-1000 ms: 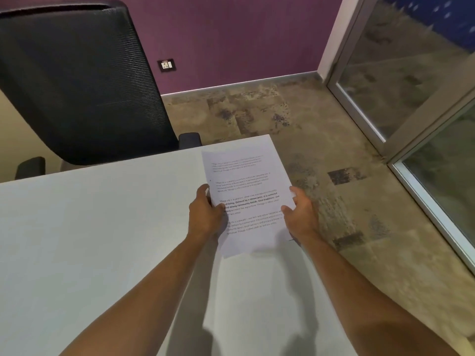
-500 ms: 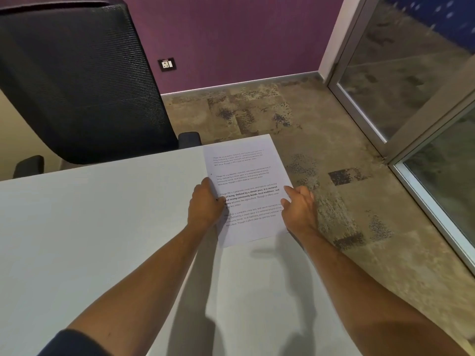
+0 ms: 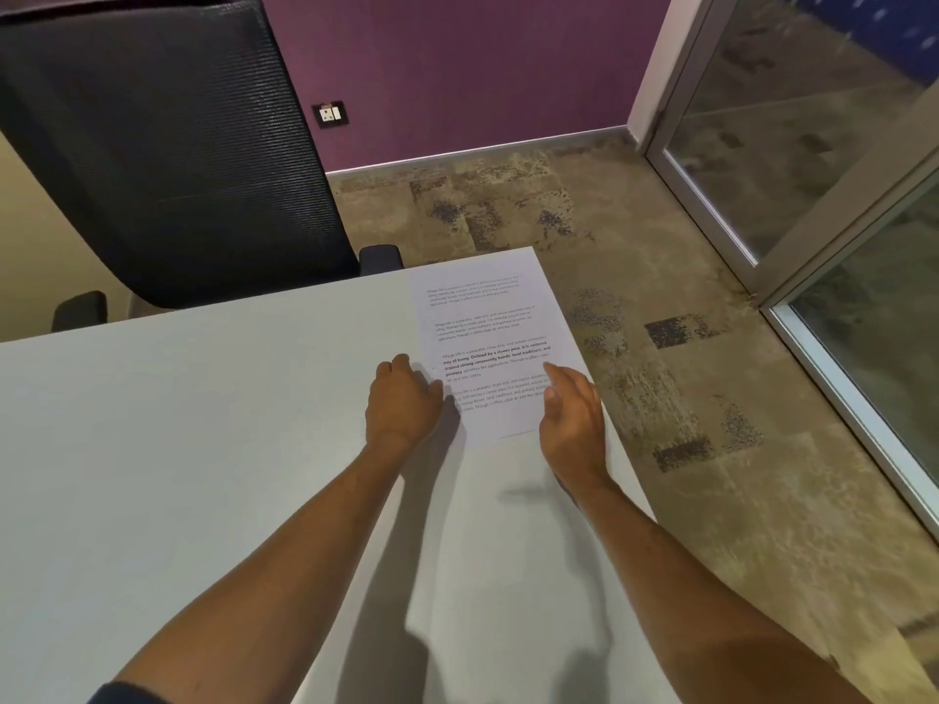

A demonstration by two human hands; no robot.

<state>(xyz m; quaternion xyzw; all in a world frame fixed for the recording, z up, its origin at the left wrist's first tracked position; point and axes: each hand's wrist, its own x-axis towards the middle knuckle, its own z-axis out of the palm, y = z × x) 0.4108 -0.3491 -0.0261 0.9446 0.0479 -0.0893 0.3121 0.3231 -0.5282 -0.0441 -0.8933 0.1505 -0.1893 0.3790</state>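
A white printed sheet of paper (image 3: 488,317) lies flat on the grey table (image 3: 203,449), at its far right corner. My left hand (image 3: 404,396) rests knuckles up on the table at the sheet's left edge, its fingers loosely curled with nothing in them and its thumb at the paper's border. My right hand (image 3: 571,414) hovers over the sheet's near right part, its fingers relaxed and pointing forward, gripping nothing.
A black mesh office chair (image 3: 162,144) stands behind the table's far edge. The table's right edge runs close past my right hand, with patterned carpet (image 3: 686,398) beyond. A glass partition with a metal frame (image 3: 813,256) is on the right, a purple wall (image 3: 457,68) behind.
The sheet, gripped by both hands at its sides and raised a second ago, now lies flat on the table. Both hands have let go, and the right hand has lifted off.
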